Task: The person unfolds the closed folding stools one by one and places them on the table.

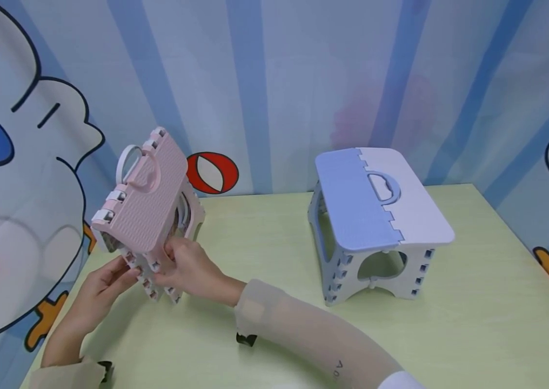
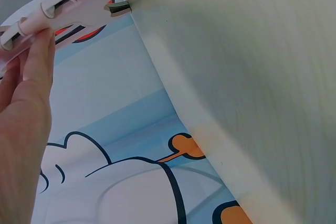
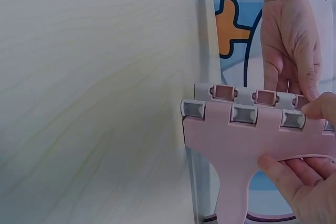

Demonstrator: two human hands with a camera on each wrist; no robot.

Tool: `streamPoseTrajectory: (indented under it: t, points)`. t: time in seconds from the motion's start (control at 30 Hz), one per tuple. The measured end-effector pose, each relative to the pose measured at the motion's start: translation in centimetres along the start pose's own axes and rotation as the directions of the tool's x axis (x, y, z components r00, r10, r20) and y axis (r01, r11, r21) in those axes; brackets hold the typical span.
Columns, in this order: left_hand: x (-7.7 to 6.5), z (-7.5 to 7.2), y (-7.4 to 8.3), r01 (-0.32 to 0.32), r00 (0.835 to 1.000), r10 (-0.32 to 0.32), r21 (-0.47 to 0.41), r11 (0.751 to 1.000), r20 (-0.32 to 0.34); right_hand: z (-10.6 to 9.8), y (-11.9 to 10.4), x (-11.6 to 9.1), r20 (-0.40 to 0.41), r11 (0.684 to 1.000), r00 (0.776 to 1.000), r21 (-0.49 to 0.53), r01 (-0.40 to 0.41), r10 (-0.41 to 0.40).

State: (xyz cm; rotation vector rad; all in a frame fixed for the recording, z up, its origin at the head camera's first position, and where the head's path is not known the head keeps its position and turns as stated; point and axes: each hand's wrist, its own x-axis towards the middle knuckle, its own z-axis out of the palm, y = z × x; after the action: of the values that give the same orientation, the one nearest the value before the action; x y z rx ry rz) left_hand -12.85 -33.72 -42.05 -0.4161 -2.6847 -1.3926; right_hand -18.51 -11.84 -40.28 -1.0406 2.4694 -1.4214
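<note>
A pink and white folding stool [image 1: 145, 202], its top tilted and its legs partly folded, is at the left of the table in the head view. My right hand [image 1: 192, 267] grips the near leg panel, with fingers through the panel's opening and the thumb at the hinged edge. On the other side, my left hand [image 1: 101, 292] holds the stool's hinged edge between thumb and fingers. In the left wrist view that hand [image 2: 29, 85] reaches up to the hinge pieces. The right wrist view shows the pink leg panel [image 3: 236, 140] close up, with its row of hinges.
To the right a blue and white folding stool [image 1: 367, 216] stands unfolded on its legs, handle on top. Both stools are on a pale wood-grain table [image 1: 274, 335]. A striped blue curtain with cartoon figures [image 1: 294, 97] hangs along the table's back and sides.
</note>
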Motion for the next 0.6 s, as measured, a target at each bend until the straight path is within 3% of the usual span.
streamPoseTrajectory:
  t: [0.6]
  points:
    - [-0.05, 0.01, 0.08, 0.003, 1.000, -0.003, -0.012, 1.000, 0.007, -1.01, 0.54, -0.69, 0.007, 1.000, 1.000, -0.016, 0.016, -0.016]
